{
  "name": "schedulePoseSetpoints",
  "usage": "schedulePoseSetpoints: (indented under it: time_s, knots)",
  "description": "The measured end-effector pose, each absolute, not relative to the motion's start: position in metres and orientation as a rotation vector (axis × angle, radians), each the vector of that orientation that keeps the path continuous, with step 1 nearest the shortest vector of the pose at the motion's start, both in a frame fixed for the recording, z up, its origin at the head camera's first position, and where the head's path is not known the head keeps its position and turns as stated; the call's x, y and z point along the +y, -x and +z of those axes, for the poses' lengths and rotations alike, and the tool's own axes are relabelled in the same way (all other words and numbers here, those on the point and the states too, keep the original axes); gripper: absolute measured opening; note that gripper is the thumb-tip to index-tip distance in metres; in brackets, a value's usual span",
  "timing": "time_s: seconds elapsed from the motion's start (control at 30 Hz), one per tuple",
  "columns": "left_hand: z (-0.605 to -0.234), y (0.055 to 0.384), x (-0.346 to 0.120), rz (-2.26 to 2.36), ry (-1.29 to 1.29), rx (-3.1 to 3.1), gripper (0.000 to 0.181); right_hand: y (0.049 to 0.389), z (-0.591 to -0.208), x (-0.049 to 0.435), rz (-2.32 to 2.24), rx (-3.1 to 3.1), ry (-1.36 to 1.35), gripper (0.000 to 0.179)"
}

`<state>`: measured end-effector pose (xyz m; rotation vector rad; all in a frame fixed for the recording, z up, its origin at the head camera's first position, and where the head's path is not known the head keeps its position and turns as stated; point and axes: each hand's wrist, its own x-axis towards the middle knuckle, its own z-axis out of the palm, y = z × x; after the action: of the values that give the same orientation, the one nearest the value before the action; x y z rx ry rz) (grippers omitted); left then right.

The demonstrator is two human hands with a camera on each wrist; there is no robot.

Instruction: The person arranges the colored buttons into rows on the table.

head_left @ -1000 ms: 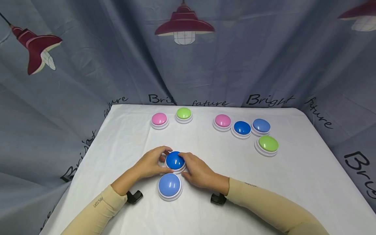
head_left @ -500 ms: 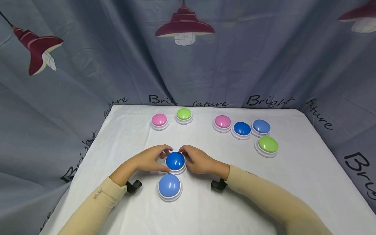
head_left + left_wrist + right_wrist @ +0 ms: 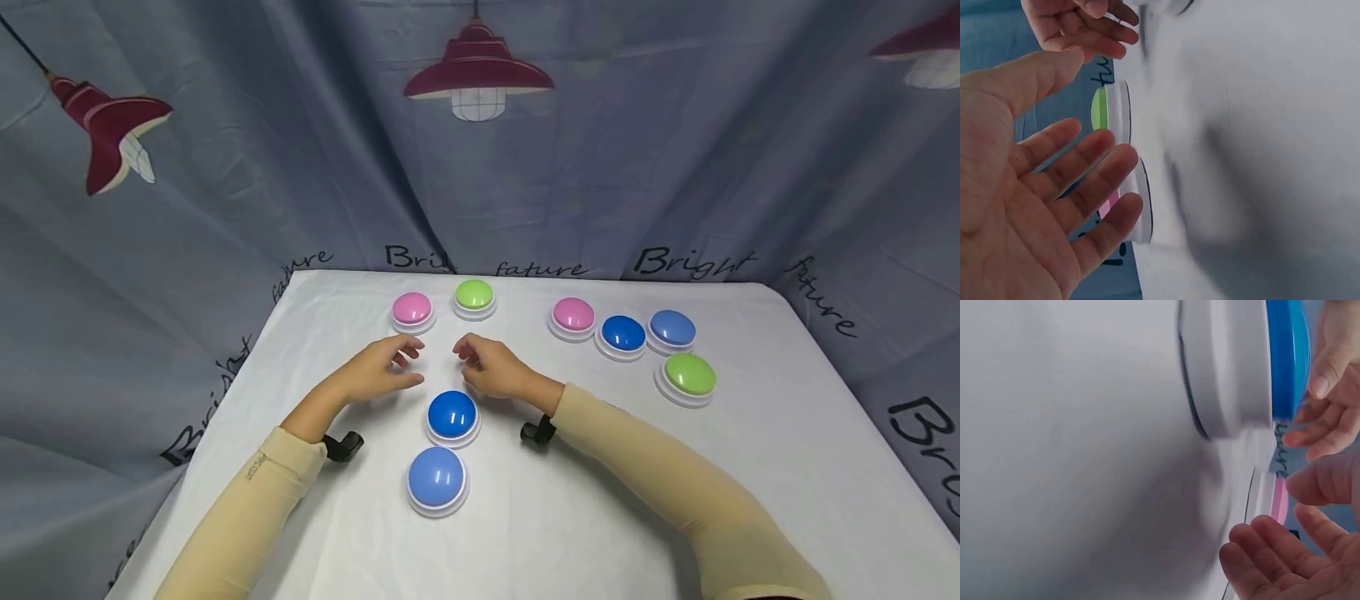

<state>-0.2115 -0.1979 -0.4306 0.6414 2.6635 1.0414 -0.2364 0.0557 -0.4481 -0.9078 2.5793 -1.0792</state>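
Observation:
Both hands are held above the white table, apart from every button. The left hand (image 3: pixel 372 370) is nearest the far-left pink button (image 3: pixel 412 309); in the left wrist view its fingers (image 3: pixel 1094 184) are loosely bent with nothing in them. Across from it is the right hand (image 3: pixel 497 367), fingers relaxed and holding nothing. Just below and between the hands sits a dark blue round button (image 3: pixel 452 415) on a white base. A lighter blue button (image 3: pixel 436 477) stands in front of it, close to the near side. Behind the hands is a green button (image 3: pixel 474 295).
Toward the back right of the white table (image 3: pixel 570 517) stand another pink button (image 3: pixel 573 316), a dark blue one (image 3: pixel 623 334), a light blue one (image 3: pixel 672 329) and a green one (image 3: pixel 690 375). A grey curtain (image 3: pixel 300 150) hangs behind the table.
Both hands have come off the dark blue button and moved away toward the table's far side. That button stays in place behind the light blue one.

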Motion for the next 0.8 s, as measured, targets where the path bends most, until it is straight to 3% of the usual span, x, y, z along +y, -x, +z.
schedulePoseSetpoints:
  time_s: [0.3,0.8]
  knots:
    - [-0.435,0.228,-0.213,1.103,-0.474,2.779,0.058,0.268,-0.442,0.038,-1.066,2.637,0.831,0.037]
    - [-0.436,0.248,-0.226,1.163,-0.331,2.903,0.061,0.293,-0.437,0.019,-0.972,2.686,0.803,0.048]
